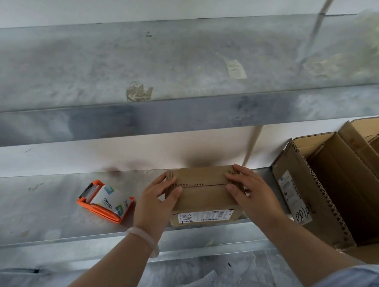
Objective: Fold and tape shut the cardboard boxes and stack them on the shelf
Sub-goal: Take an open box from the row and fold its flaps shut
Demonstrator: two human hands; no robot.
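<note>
A small brown cardboard box [203, 195] lies on the metal shelf [45, 214], its top flaps folded down with the seam running across. A white shipping label faces me on its front side. My left hand [159, 199] grips the box's left end, thumb on top near the seam. On the box's right end my right hand [250, 190] holds it, fingers curled over the folded side flap. An orange tape dispenser [105, 201] with a white roll lies on the shelf just left of my left hand.
A large open cardboard box [331, 186] with other cardboard standing in it sits on the shelf at the right, close to my right arm. An upper metal shelf [159, 79] with tape scraps spans above. A white wall lies behind.
</note>
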